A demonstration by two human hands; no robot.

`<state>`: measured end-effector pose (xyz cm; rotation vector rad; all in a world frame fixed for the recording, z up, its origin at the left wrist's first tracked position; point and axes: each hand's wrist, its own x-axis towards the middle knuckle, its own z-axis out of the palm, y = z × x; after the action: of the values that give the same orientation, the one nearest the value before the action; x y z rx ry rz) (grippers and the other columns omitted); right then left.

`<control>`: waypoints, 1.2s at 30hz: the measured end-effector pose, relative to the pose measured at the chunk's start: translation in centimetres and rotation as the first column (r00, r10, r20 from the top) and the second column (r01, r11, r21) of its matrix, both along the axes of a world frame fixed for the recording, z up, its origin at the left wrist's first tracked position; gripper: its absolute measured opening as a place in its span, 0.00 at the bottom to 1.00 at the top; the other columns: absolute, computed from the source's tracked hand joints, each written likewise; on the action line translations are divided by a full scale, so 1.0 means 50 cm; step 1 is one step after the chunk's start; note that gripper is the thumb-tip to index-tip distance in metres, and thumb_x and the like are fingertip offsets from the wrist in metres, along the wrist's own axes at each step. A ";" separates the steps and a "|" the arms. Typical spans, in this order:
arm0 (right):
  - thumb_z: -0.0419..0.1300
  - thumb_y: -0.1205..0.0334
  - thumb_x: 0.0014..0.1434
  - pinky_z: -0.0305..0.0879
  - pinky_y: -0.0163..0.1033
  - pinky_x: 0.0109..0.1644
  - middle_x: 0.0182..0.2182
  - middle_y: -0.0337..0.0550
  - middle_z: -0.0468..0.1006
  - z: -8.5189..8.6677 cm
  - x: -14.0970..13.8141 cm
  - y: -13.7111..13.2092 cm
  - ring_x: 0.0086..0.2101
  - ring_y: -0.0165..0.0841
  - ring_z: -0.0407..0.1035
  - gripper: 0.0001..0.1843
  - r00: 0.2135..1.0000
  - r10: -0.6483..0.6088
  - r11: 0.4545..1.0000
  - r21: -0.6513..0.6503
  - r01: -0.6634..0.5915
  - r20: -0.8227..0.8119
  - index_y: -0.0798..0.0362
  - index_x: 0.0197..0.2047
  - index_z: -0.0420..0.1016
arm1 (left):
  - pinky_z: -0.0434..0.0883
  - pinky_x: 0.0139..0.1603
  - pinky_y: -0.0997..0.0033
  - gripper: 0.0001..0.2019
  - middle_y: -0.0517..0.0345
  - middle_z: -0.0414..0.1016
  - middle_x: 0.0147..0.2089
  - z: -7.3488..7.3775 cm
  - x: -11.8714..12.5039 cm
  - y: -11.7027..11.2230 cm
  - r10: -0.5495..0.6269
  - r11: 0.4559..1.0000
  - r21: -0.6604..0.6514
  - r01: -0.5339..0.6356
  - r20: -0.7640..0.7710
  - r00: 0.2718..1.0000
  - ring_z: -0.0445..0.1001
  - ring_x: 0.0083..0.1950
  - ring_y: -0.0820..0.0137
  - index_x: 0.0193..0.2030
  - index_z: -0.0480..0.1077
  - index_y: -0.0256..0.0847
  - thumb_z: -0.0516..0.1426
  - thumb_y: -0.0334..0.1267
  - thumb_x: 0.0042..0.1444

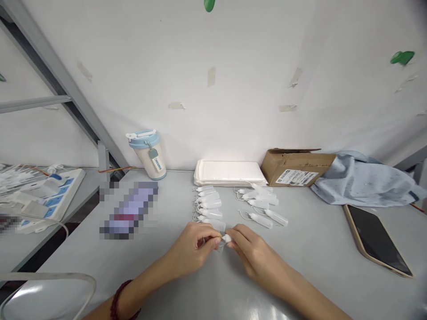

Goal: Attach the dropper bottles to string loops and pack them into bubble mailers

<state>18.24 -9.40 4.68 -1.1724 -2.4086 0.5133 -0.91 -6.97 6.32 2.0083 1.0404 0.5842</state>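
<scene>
My left hand and my right hand meet at the middle of the grey table, fingers pinched together on one small clear plastic dropper bottle with a white cap. Just beyond the hands lies a neat row of several similar small bottles. A looser group of the same bottles lies to the right of that row. A dark red bracelet sits on my left wrist.
Against the wall stand a blue-lidded cup, a stack of white trays and an open cardboard box. A blue cloth and a tablet lie at right. A power strip lies at left.
</scene>
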 end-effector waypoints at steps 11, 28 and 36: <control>0.45 0.74 0.62 0.65 0.36 0.34 0.32 0.43 0.67 -0.008 -0.002 0.000 0.31 0.31 0.64 0.10 1.000 0.010 0.997 0.072 -0.010 -0.006 0.54 0.40 0.64 | 0.56 0.27 0.76 0.13 0.61 0.64 0.22 0.000 0.003 -0.002 -0.004 1.000 0.007 0.004 -0.013 1.000 0.58 0.24 0.76 0.23 0.69 0.37 0.49 0.31 0.56; 0.44 0.68 0.64 0.68 0.38 0.34 0.34 0.45 0.70 -0.005 0.009 0.003 0.32 0.33 0.68 0.13 1.000 0.017 0.995 0.096 -0.014 -0.022 0.51 0.49 0.64 | 0.61 0.29 0.77 0.09 0.59 0.74 0.28 0.004 0.000 0.004 0.039 0.999 -0.026 -0.037 0.065 0.997 0.66 0.29 0.74 0.32 0.76 0.38 0.53 0.31 0.54; 0.48 0.65 0.63 0.69 0.34 0.32 0.36 0.44 0.74 -0.013 0.018 0.011 0.31 0.31 0.72 0.14 0.997 0.009 0.995 0.097 -0.002 -0.072 0.47 0.51 0.64 | 0.62 0.28 0.78 0.08 0.60 0.74 0.26 0.011 -0.005 0.007 0.121 0.990 -0.083 -0.112 0.108 0.987 0.66 0.27 0.75 0.31 0.76 0.38 0.55 0.33 0.54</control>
<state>19.13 -8.87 4.04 -1.0877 -2.3486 0.4284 -1.14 -6.64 6.88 1.8354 1.1004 0.7006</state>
